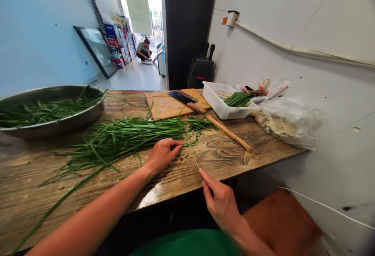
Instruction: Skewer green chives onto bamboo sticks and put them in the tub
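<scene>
My left hand (164, 153) is closed in a pinch at the near side of a loose pile of garlic chives (131, 133). A short green end shows at its fingertips, so it appears to hold a garlic chive; most of that is hidden by the fingers. My right hand (219, 198) grips a thin bamboo skewer (195, 159) over the table's front edge. The skewer points away from me, its far end near the left fingertips. Short chive pieces (195, 127) lie to the right of the pile.
A metal pan (52, 126) of chives stands left. Behind the pile, a cleaver (183, 98) rests on a cutting board (161, 107). A bundle of skewers (231, 133), a white bin (231, 112) with chives and a plastic bag (290, 119) are right. A person (144, 49) crouches by the doorway.
</scene>
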Tool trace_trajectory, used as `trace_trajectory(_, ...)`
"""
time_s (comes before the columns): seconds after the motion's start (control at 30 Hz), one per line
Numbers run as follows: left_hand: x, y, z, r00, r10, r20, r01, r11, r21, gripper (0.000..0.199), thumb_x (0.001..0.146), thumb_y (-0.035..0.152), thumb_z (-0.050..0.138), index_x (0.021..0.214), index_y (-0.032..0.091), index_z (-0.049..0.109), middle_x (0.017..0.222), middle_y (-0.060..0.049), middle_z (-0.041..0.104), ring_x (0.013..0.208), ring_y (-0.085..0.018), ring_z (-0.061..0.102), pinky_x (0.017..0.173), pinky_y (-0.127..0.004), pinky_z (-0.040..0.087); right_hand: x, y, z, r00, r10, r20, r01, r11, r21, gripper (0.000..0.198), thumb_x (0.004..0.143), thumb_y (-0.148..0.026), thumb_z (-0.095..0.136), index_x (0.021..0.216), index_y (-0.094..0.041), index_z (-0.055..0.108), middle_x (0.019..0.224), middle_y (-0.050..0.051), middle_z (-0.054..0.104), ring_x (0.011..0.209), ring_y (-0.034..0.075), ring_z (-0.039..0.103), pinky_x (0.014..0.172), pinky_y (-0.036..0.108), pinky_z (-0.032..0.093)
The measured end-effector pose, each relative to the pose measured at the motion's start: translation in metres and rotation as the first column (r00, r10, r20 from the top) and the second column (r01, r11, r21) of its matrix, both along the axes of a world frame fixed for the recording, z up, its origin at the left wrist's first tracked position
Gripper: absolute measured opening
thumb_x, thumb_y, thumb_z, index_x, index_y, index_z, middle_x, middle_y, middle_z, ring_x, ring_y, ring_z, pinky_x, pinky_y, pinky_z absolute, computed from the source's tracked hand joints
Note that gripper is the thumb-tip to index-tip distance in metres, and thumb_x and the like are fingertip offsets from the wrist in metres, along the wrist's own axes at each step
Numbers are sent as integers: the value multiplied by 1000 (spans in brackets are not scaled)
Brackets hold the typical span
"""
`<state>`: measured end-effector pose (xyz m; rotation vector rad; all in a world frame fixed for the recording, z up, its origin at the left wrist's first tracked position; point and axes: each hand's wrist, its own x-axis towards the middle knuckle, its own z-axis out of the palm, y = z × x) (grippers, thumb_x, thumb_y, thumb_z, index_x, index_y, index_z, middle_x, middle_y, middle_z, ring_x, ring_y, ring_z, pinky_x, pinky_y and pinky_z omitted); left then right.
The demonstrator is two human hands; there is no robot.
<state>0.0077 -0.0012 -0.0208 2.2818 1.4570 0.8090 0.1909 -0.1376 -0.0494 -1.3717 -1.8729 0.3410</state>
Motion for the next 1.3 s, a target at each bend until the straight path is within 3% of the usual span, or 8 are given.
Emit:
trace_trajectory(0.27, 0, 2, 1, 1000, -10, -14, 10, 999, -36, 27, 75, 34, 46, 81, 20, 67, 80, -1, 67, 74, -15, 59, 69, -24, 42, -9, 2, 9, 997, -22, 70, 26, 998, -60, 36, 83, -13, 39, 115, -14, 56, 83, 8, 69, 65, 15, 64, 63, 20, 48)
trace_trajectory(0.9, 0, 1, 2, 999, -27, -27, 25, 999, -43, 24, 74, 31, 47, 76, 19, 68, 78, -1, 67, 73, -14, 59, 69, -23, 42, -13, 7, 10, 997, -21, 78, 25, 998, -54, 37, 83, -12, 38, 114, -15, 56, 87, 6, 69, 69, 14, 64, 64, 20, 47)
trace_trajectory(1.3, -1, -1, 3, 999, -45, -11, 44, 998, -37, 25, 75, 30, 46, 78, 19, 68, 79, -2, 67, 74, -15, 59, 69, -24, 42, -13, 7, 12, 993, -27, 116, 32, 998, -45, 37, 82, -12, 38, 113, -16, 57, 78, 5, 69, 64, 15, 64, 62, 21, 48)
